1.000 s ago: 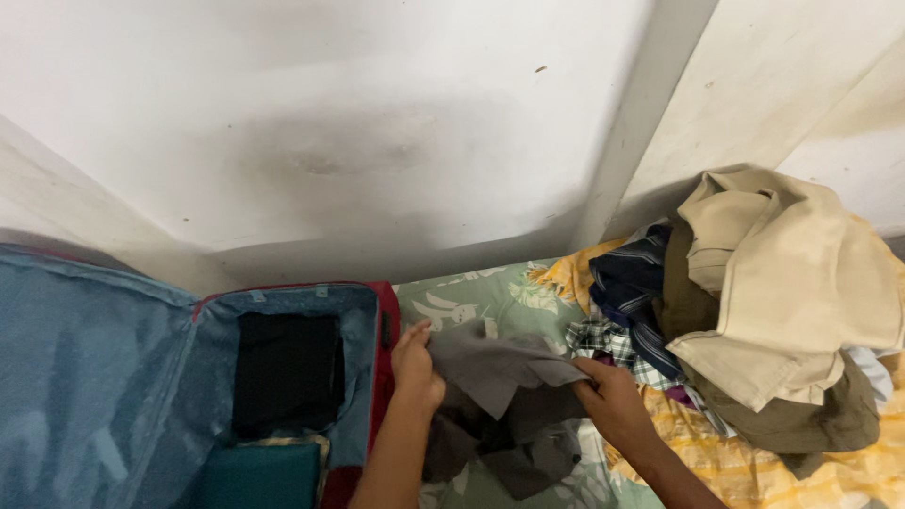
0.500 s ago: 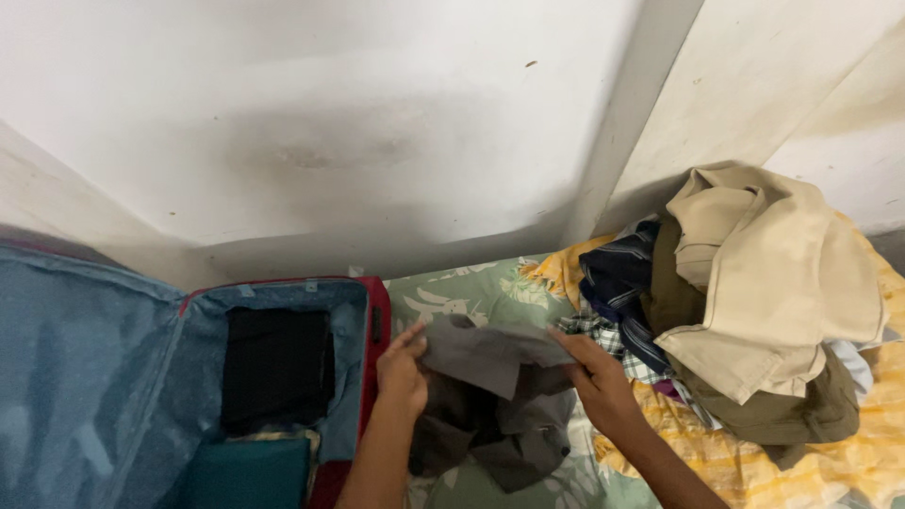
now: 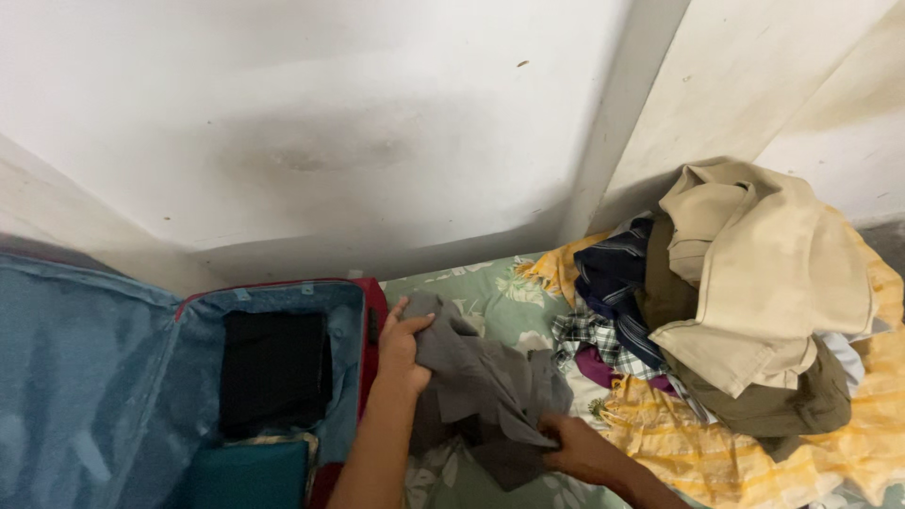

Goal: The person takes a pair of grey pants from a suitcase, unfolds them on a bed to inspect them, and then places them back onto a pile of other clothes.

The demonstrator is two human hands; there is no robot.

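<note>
- Grey garment lies crumpled on the green floral bedsheet, beside the open suitcase.
- Long axis runs diagonally, upper-left to lower-right.
- Left hand fingers pinch its upper corner; right hand grips the lower edge.

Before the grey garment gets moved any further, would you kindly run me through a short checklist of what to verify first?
1. Left hand grips the upper edge of the grey garment: ok.
2. Right hand pinches its lower edge: ok.
3. Garment folded flat: not ok, it is crumpled between the hands.
4. Open suitcase close beside the left hand: ok.
5. Free room in the suitcase: cannot tell; a black folded item and a teal one already lie inside.
6. Garment clear of the clothes pile: ok, apart on the floral sheet.
</note>
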